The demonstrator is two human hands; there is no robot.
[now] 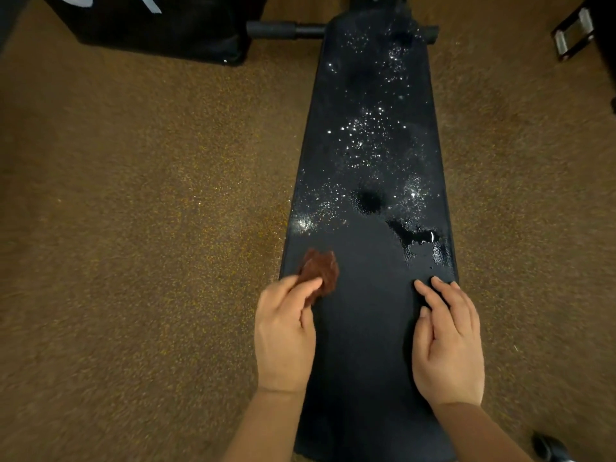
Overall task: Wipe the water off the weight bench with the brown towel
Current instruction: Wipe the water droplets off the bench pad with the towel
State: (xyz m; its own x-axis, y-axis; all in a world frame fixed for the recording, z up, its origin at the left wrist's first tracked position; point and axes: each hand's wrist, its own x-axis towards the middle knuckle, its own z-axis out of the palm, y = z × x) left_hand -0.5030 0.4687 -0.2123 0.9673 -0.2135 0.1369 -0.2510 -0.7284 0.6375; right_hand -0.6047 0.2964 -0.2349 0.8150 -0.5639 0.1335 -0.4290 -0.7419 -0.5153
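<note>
Two hands are over the near end of the long black worktop. The left hand is by the left edge and pinches the small brown towel, which lies bunched up on the worktop. The right hand rests flat near the right edge, fingers straight, holding nothing. Past the hands, a puddle sits near the right edge. Farther on, shiny water drops dot the worktop toward its far end. Brown carpet lies all around.
</note>
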